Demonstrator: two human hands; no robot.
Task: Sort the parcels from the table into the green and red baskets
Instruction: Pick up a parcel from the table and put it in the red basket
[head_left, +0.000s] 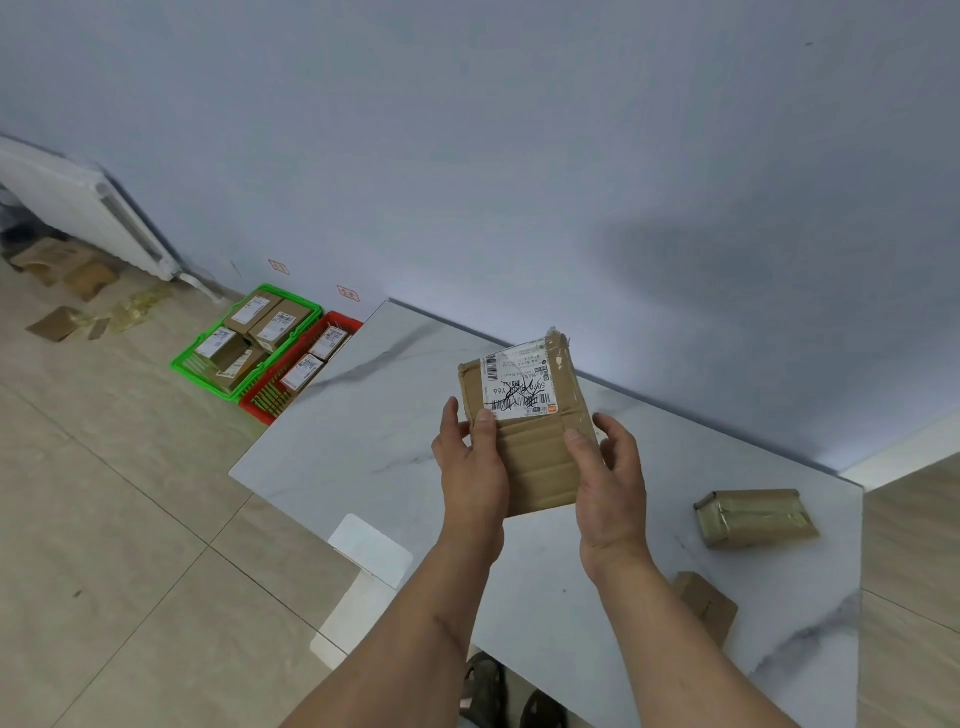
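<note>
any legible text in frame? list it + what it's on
"Y66": white label on the held parcel, seen upside down. Its other digits are scribbled over; small print and barcodes unreadable.
Two red wall stickers: too small to read.
Labels on parcels in green basket and red basket: too blurred.

I see a white marble table (395, 415) with two parcels on it: a taped one (756, 518) and a brown box (707, 605) near my right forearm.
</note>
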